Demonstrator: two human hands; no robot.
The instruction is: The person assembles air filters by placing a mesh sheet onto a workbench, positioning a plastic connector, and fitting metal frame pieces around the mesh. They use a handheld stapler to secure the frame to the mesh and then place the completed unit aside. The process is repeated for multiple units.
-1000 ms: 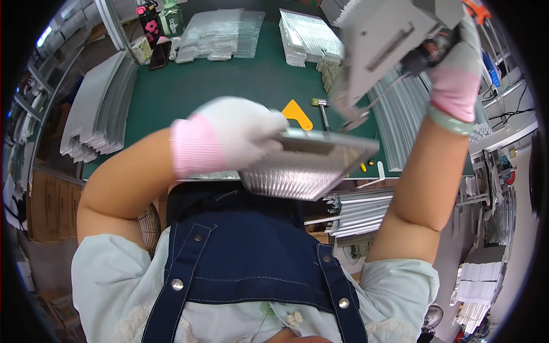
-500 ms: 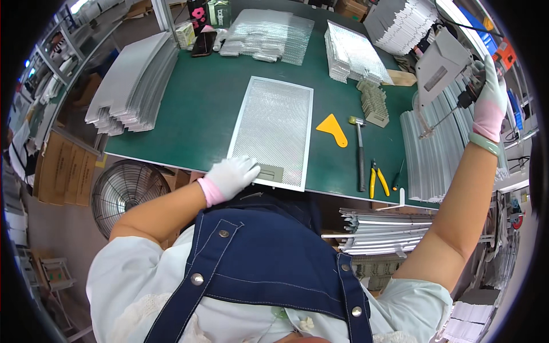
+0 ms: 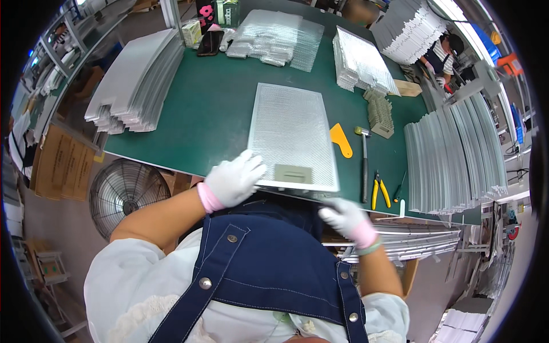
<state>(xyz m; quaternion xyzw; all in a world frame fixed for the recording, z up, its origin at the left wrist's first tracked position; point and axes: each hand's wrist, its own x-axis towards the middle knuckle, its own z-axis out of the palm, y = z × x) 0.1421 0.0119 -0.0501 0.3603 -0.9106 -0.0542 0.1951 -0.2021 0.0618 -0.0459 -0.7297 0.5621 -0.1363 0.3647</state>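
A flat mesh filter panel (image 3: 286,126) in a white frame lies at the front of the green table, a grey-green rectangular handle plate (image 3: 293,173) set near its lower edge. My left hand (image 3: 233,179), in a white glove with a pink cuff, is closed over the panel's lower left corner. Its thumb is hidden. My right hand (image 3: 346,219), gloved the same way, is just off the table's front edge below the panel's lower right corner. It is blurred, but thumb and fingers look apart with nothing between them.
Right of the panel are a yellow scraper (image 3: 342,140), a hammer (image 3: 364,166), yellow-handled pliers (image 3: 380,191) and stacked grey-green parts (image 3: 380,116). Pale metal strips (image 3: 452,160) stand at far right. Panel stacks (image 3: 131,80) rise at left; a fan (image 3: 128,191) stands below.
My right hand has let go of the electric screwdriver at upper right and come down to the table's front edge. The panel has shifted right and turned slightly; my left hand stays at its corner.
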